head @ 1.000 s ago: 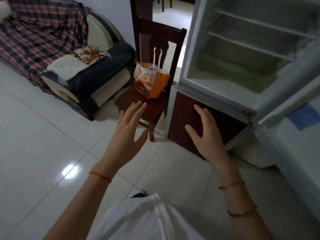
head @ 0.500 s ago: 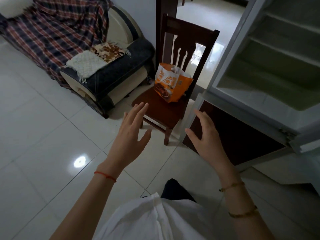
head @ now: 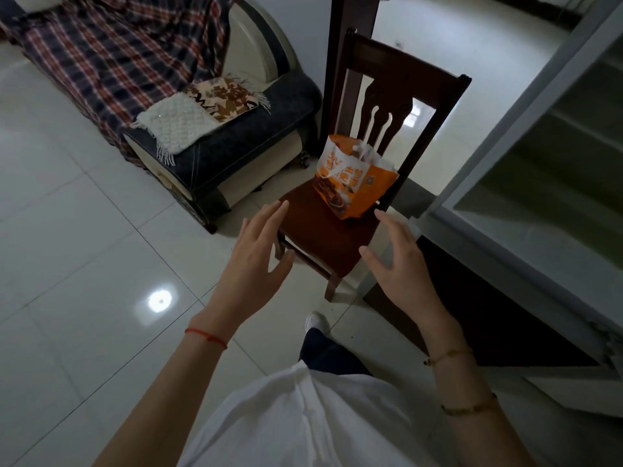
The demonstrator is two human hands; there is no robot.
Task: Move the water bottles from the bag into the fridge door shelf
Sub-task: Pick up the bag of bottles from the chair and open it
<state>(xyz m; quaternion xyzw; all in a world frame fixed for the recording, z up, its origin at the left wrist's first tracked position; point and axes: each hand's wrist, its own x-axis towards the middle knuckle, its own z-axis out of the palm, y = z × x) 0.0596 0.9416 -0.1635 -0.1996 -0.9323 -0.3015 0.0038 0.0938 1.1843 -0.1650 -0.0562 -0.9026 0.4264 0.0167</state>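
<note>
Bag [head: 350, 178]: orange, with white handles, standing on the chair [head: 332, 241] seat close to the backrest; its mouth is open at the top, and white shapes show inside, too unclear to name as bottles.
Left hand [head: 258, 261]: held out over the floor [head: 84, 281] at the chair's front left corner, fingers [head: 269, 219] spread wide and holding nothing; a red cord sits on the wrist.
Right hand [head: 399, 264]: held out at the chair's front right edge, fingers apart and slightly curled, empty, short of the bag; two thin bracelets on the forearm.
Fridge [head: 526, 210]: stands open just right of the chair, pale shelves inside.
Sofa [head: 215, 136]: left of the chair, with a plaid blanket and a white knitted cloth on it.
</note>
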